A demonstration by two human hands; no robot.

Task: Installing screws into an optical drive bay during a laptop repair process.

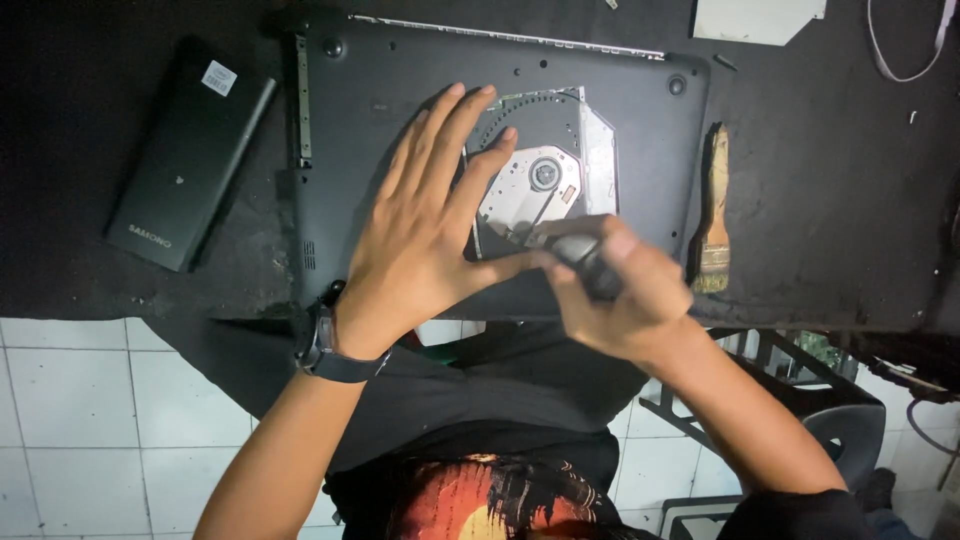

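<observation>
Right hand [625, 300] holds screwdriver [585, 262] at laptop's [400, 70] drive bay [545, 180].

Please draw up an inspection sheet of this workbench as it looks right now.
Surface: black bench top, dusty near its front edge.
Job's things: upturned dark grey plastic laptop base with silver optical drive exposed.
Clutter: flat black rectangular case at left; wooden-handled paintbrush at right; pale sheet at top.
Grippers: left hand spread flat on the base; right hand grips a dark-handled screwdriver at the drive.
Cables: white looped cable, top right.
Surroundings: white tiled floor; dark chair.
</observation>
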